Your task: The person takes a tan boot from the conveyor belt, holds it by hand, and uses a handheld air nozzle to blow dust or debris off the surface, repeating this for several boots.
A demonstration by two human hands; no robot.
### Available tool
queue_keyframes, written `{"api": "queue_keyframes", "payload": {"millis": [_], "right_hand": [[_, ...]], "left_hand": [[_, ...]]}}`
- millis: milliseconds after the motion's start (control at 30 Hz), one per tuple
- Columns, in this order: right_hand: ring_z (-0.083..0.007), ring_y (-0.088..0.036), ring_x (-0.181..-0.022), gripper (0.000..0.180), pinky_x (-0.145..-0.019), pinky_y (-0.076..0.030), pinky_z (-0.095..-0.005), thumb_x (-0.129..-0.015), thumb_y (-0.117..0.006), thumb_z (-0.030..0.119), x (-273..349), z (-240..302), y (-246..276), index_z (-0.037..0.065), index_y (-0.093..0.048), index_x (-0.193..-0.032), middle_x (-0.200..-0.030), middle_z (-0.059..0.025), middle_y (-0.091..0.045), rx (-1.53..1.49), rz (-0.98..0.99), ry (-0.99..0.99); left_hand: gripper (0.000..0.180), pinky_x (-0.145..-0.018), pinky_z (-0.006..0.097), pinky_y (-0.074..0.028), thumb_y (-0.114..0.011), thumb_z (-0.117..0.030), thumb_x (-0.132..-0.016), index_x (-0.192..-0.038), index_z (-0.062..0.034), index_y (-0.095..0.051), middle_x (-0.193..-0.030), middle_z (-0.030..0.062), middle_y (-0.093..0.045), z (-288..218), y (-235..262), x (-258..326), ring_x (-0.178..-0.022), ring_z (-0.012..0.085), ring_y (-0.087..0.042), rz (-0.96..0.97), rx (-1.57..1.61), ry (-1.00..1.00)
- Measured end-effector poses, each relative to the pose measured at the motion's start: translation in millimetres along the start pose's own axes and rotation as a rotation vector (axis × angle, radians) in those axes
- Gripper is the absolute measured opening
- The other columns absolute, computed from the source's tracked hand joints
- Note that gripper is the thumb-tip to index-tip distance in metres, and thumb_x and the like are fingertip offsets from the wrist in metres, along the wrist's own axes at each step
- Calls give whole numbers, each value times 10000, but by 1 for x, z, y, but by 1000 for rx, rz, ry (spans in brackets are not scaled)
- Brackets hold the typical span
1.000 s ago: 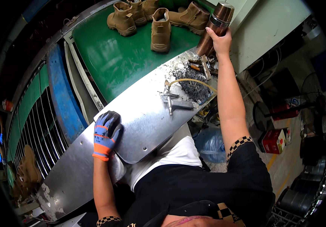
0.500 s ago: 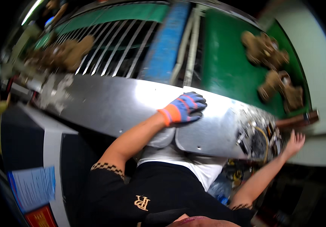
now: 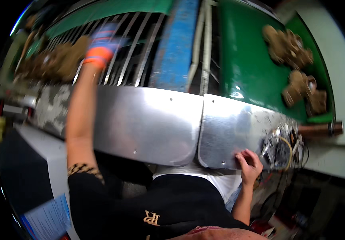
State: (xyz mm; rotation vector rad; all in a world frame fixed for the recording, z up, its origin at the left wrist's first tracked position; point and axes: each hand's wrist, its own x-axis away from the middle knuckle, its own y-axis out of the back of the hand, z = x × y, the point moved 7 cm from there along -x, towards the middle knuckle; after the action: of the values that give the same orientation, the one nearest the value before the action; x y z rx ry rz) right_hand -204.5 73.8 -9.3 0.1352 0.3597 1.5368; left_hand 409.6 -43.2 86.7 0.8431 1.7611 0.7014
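Reaching out with my left hand (image 3: 102, 44), gloved in blue and orange, I have it over the metal rails (image 3: 136, 52) right beside a blurred tan boot (image 3: 62, 60); the motion blur hides whether the fingers are spread or closed, so I cannot tell if I have hold of it yet. My bare right hand (image 3: 249, 163) rests loosely curled, fingertips on the near edge of the steel plate (image 3: 236, 136), gripping nothing.

My worry is the stretch: with the arm this far out, a poor grab could knock the boot between the rails or drag my sleeve across the plate's lip. The right hand sits just beside a tangle of tools and hose (image 3: 280, 146), and a careless shift could snag it or roll the brown cylinder (image 3: 320, 129) off.

Open room is best on the wide bare steel sheet (image 3: 148, 124) in front of me. More tan boots (image 3: 296, 72) sit well apart on the green belt (image 3: 248, 60).
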Motion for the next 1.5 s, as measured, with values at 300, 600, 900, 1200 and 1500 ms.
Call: {"api": "queue_keyframes", "payload": {"millis": [300,600,900,1200,1500], "right_hand": [[-125,-634,-656,161,-597,-523,-238,-810,-681,-102,-5,4,1,-43,-666,-959,-834,-102,-657,-92,-89,-38],[-166,-677,-867,327,-793,-542,-274,-777,-662,-129,-16,12,-4,-16,-638,-1083,-1033,-117,-642,20,-106,134],[-176,-658,-923,353,-844,-529,-295,-820,-581,-134,-12,0,7,-25,-588,-1156,-1016,-105,-629,-172,-30,60],[-168,-645,-959,447,-791,-518,-266,-826,-564,-130,-3,-13,25,-30,-511,-1258,-1064,-128,-630,-506,-11,0],[-221,-690,-927,593,-834,-553,-295,-783,-676,-133,22,-2,99,-31,-451,-1322,-1018,-162,-658,-428,-199,44]], "left_hand": [[844,-1107,428,-323,-396,-698,-859,-1357,-25,-502,-1415,206,-455,398,76,17,-1321,358,-421,527,-910,636],[780,-1026,437,-392,-403,-704,-881,-1311,-71,-555,-1262,188,-594,335,111,88,-1198,346,-530,86,-844,541],[226,-750,335,-513,-655,-31,-725,-950,-6,-661,-969,140,-677,1,91,269,-781,305,-649,178,250,298],[430,-903,331,-497,-805,-48,-731,-1127,8,-647,-1063,160,-675,-159,159,261,-998,251,-649,385,59,59],[764,-930,413,-460,-850,-305,-634,-1278,-56,-525,-1187,145,-581,-230,4,134,-1076,337,-560,598,-384,-277]]}}
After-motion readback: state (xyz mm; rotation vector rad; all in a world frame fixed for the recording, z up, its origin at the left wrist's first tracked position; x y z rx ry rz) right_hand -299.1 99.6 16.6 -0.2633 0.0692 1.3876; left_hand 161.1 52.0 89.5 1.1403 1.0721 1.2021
